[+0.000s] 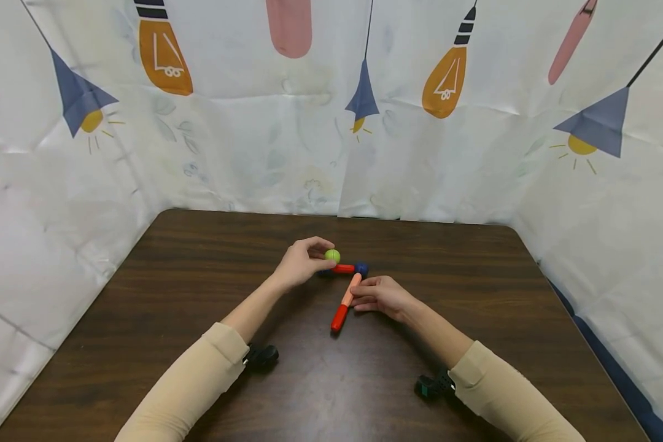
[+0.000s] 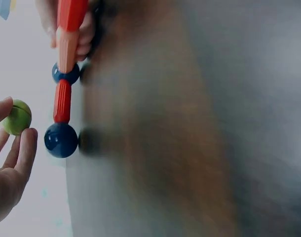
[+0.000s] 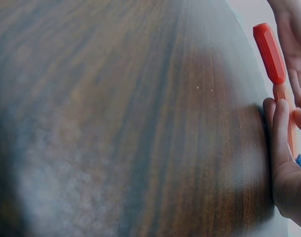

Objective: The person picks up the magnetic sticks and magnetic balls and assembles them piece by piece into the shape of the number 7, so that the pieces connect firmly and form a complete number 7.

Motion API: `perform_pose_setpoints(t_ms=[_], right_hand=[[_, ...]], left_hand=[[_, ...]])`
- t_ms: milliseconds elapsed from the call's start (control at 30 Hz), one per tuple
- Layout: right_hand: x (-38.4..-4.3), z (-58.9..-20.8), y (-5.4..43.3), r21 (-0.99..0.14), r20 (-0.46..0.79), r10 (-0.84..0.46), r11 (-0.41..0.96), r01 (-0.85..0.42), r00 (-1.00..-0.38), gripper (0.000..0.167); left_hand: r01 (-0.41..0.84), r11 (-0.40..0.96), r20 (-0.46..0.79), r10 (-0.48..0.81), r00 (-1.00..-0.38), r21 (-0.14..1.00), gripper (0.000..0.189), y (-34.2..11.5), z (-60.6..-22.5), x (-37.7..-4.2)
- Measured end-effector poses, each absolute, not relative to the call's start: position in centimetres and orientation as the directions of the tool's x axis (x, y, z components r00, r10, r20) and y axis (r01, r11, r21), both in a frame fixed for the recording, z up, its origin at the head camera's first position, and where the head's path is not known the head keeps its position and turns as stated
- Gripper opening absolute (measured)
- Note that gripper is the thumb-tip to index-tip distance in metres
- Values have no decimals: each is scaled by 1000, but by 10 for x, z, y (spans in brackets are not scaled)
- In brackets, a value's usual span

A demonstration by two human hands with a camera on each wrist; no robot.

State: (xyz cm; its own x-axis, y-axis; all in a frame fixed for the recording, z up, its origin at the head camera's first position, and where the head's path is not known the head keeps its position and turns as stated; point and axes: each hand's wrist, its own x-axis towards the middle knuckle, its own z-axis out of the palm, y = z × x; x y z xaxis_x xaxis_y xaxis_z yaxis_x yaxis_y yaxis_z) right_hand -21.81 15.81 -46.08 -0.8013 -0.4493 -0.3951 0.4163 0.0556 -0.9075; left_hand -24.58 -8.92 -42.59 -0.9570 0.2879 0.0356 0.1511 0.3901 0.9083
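My left hand (image 1: 304, 261) pinches a green ball (image 2: 17, 117) between thumb and fingertips. In the left wrist view, the ball is beside a blue ball (image 2: 61, 140), with a gap between them. From that blue ball a short red rod (image 2: 62, 101) runs to a second blue ball (image 1: 361, 269). A peach rod (image 1: 355, 283), lined up end to end with another red rod (image 1: 339, 318), meets the second blue ball and slants toward me. My right hand (image 1: 383, 296) holds the peach rod between thumb and fingers. In the head view, left fingers partly cover the first blue ball.
The pieces are over the far half of a dark wood-grain table (image 1: 210, 245). A white patterned cloth (image 1: 243, 153) hangs behind the table and along both sides. Small black devices are worn near the left cuff (image 1: 262, 356) and the right cuff (image 1: 433, 387).
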Motion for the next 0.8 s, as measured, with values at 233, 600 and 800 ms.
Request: perform_pose_setpoints(t_ms=[233, 600, 800], right_hand=[[-218, -460, 158, -910, -396, -445, 71, 409, -803, 31], [-218, -461, 159, -908, -399, -439, 68, 413, -805, 30], [-217, -461, 158, -909, -395, -442, 59, 413, -806, 31]], left_hand=[[163, 368, 25, 351, -936, 915, 39, -98, -428, -222], [147, 359, -3, 384, -923, 922, 37, -105, -432, -201], [135, 372, -28, 400, -916, 918, 34, -107, -436, -192]])
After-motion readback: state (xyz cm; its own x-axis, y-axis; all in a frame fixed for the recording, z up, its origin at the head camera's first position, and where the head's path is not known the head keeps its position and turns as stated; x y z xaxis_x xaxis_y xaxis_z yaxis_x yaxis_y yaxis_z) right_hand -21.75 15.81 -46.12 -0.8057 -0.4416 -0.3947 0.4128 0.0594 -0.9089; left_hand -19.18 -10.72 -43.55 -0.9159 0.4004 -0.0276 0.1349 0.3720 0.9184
